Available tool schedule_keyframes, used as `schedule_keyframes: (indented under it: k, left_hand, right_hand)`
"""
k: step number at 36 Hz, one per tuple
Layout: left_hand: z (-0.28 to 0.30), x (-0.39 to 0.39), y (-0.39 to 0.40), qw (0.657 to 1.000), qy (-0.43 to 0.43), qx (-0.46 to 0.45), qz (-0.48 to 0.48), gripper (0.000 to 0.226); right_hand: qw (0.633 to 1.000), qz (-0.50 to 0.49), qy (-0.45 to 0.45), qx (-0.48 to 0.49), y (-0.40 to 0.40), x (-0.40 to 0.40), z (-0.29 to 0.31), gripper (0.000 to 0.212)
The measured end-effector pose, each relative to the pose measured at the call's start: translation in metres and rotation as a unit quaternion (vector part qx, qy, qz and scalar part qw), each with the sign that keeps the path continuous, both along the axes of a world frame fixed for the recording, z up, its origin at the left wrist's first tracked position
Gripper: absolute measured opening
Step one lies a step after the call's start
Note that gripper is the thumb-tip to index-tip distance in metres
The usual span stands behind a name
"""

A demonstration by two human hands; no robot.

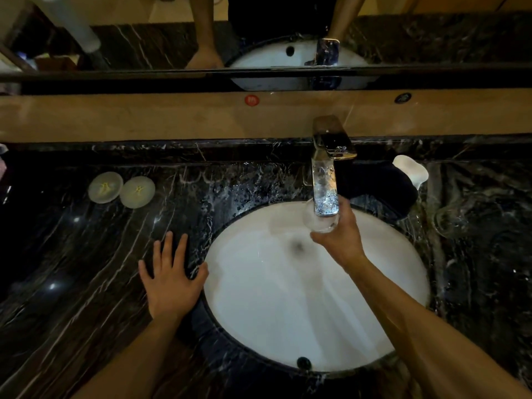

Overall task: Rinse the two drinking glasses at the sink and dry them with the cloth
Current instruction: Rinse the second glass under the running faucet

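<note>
My right hand grips a clear drinking glass and holds it right under the spout of the chrome tap, over the white sink. The glass is partly hidden by the spout and my fingers. Whether water is running is unclear. My left hand rests flat, fingers spread, on the black marble counter just left of the basin. What looks like a second clear glass stands faintly visible on the counter to the right of the sink. A dark cloth lies behind the basin, right of the tap.
Two round pale lids lie on the counter at the far left. A white object sits at the cloth's far end. A beige ledge and a mirror run along the back.
</note>
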State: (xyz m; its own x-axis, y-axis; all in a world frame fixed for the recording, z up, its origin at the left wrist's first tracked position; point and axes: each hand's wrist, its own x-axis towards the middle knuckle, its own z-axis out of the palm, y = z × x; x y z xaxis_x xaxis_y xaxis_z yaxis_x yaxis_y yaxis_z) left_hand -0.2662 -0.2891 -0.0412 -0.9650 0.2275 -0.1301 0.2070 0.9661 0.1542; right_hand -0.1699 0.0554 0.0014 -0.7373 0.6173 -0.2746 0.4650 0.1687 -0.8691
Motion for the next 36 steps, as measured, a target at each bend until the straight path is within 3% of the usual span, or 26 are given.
schedule_keyframes:
  k: [3,8,13,19,23,28,32,36]
  left_hand:
    - [0.001,0.0,0.0,1.0,0.001,-0.002,0.0,0.081]
    - [0.003,0.001,0.002,1.0,0.002,0.003,-0.001,0.081]
    - [0.005,0.001,0.002,1.0,-0.002,-0.002,0.0,0.082]
    - [0.006,0.001,0.003,1.0,-0.006,0.0,0.0,0.082]
    - [0.007,0.001,0.002,1.0,-0.009,0.003,0.002,0.082]
    - [0.007,0.001,0.002,1.0,-0.008,0.003,-0.002,0.082]
    - [0.007,0.001,0.002,1.0,-0.009,-0.001,-0.001,0.082]
    - [0.007,0.001,0.002,1.0,-0.011,-0.002,0.0,0.083]
  right_hand:
    - [0.998,0.015,-0.035,0.057,0.007,0.004,0.002,0.093]
    - [0.989,0.03,-0.139,0.036,0.018,0.008,0.007,0.089]
    - [0.971,-0.001,-0.188,-0.148,0.024,0.011,0.007,0.077]
    - [0.916,0.039,-0.239,-0.32,0.015,0.015,0.008,0.074]
    - [0.894,0.068,-0.229,-0.379,0.005,0.012,0.006,0.073]
    - [0.882,0.079,-0.177,-0.429,-0.002,0.005,0.005,0.087]
    - [0.908,0.045,-0.096,-0.406,-0.005,-0.003,0.002,0.089]
    - [0.944,0.004,-0.046,-0.325,-0.008,-0.009,0.001,0.094]
